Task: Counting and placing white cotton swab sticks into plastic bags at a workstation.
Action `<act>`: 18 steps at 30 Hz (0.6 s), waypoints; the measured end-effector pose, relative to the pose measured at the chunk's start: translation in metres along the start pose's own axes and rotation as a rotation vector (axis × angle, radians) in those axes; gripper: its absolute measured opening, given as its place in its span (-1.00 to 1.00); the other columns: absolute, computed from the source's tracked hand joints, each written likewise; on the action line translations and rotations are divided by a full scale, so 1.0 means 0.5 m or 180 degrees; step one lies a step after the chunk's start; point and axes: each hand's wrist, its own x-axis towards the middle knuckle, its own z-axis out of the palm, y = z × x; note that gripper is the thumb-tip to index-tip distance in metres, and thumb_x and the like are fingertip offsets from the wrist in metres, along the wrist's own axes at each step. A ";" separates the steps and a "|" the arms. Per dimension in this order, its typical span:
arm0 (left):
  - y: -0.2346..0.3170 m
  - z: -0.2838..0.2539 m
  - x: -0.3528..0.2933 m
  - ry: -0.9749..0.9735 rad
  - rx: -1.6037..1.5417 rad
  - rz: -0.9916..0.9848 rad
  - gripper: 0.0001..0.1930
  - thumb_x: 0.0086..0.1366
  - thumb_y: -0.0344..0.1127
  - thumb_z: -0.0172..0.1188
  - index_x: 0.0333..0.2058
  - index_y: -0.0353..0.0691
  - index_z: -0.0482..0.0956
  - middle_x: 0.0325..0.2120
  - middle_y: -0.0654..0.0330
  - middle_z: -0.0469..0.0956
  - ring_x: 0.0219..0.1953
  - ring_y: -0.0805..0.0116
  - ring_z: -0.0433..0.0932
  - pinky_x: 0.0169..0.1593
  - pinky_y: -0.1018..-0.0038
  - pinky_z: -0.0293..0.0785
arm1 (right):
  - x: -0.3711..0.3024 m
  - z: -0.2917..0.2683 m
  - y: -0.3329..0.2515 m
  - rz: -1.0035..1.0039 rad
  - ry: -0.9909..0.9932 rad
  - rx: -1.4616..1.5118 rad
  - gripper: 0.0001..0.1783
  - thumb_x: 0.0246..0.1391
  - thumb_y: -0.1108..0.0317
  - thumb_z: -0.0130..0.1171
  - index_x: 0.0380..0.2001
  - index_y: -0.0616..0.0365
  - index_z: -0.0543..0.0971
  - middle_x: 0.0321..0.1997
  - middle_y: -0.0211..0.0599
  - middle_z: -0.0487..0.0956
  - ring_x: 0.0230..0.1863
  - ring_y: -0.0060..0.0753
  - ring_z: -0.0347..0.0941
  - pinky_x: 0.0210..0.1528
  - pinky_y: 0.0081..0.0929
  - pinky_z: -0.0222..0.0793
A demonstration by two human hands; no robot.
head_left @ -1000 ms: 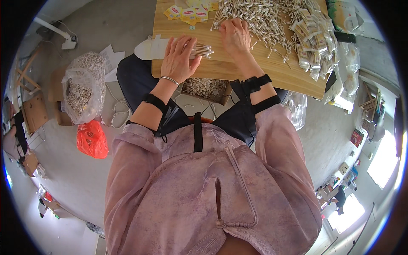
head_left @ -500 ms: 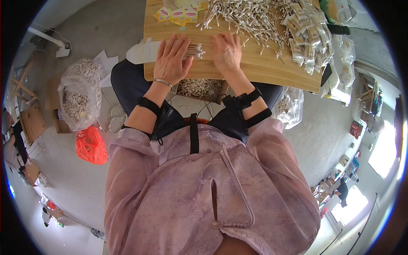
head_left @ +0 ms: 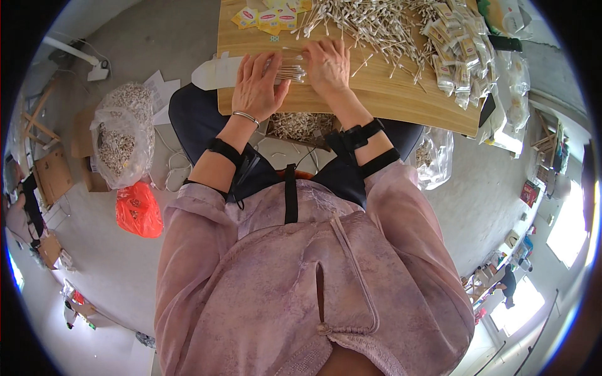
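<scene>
My left hand point(head_left: 258, 83) lies flat, fingers stretched, over a row of cotton swabs point(head_left: 291, 71) on the table's near edge. The swabs' white tips stick out to its right. From under its left side a white flat strip with a rounded end point(head_left: 213, 74) juts past the table edge; whether the swabs lie on it is hidden. Just right of the row, my right hand point(head_left: 329, 67) has its fingers bent, with a thin cotton swab point(head_left: 292, 49) at its fingertips. A big heap of loose cotton swabs point(head_left: 370, 25) spreads beyond it.
Small yellow-and-white packets point(head_left: 268, 20) lie at the table's far left. Filled clear packets point(head_left: 461, 53) are piled at the right. Below the table edge is a box of swabs point(head_left: 300, 126). A swab-filled clear bag point(head_left: 122, 135) and a red bag point(head_left: 138, 210) stand on the left floor.
My right hand has shifted left, up to the ends of the swab row, and a swab now shows at its fingertips. My left hand stays on the row. The whole view has shifted slightly.
</scene>
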 end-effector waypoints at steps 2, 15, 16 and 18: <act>0.000 0.003 -0.002 0.0079 -0.0013 -0.0011 -0.39 0.16 -0.11 0.15 0.17 -0.17 0.26 0.08 0.09 0.30 0.17 0.06 0.21 0.30 0.15 0.04 | -0.001 0.000 -0.009 -0.0209 -0.0021 0.0227 -0.75 -0.14 0.41 0.13 -0.30 0.03 0.60 -0.22 -0.42 0.49 -0.07 -0.18 0.30 -0.05 -0.24 0.22; -0.005 0.006 0.000 0.0230 -0.0200 -0.0021 -0.32 0.13 -0.11 0.21 0.17 -0.30 0.22 0.11 0.01 0.33 0.21 0.10 0.23 0.32 0.18 0.04 | -0.096 -0.013 -0.044 -0.0692 -0.0474 0.0116 -0.49 0.13 0.23 -0.05 0.15 0.14 0.37 0.29 -0.31 0.28 0.39 -0.08 -0.03 0.35 -0.06 -0.10; -0.005 0.006 0.000 0.0233 -0.0201 -0.0016 -0.32 0.13 -0.11 0.21 0.17 -0.30 0.22 0.11 0.01 0.33 0.21 0.10 0.23 0.32 0.18 0.04 | -0.097 -0.013 -0.044 -0.0691 -0.0540 -0.0019 -0.48 0.15 0.20 -0.07 0.17 0.12 0.35 0.32 -0.31 0.24 0.41 -0.09 -0.09 0.37 -0.07 -0.16; -0.004 0.006 -0.002 0.0195 -0.0227 -0.0015 -0.38 0.16 -0.13 0.18 0.15 -0.28 0.27 0.12 0.04 0.32 0.23 0.12 0.21 0.32 0.18 0.02 | -0.096 -0.016 -0.045 -0.0684 -0.0602 -0.0166 -0.47 0.17 0.16 -0.10 0.19 0.10 0.33 0.34 -0.31 0.20 0.43 -0.10 -0.14 0.39 -0.07 -0.22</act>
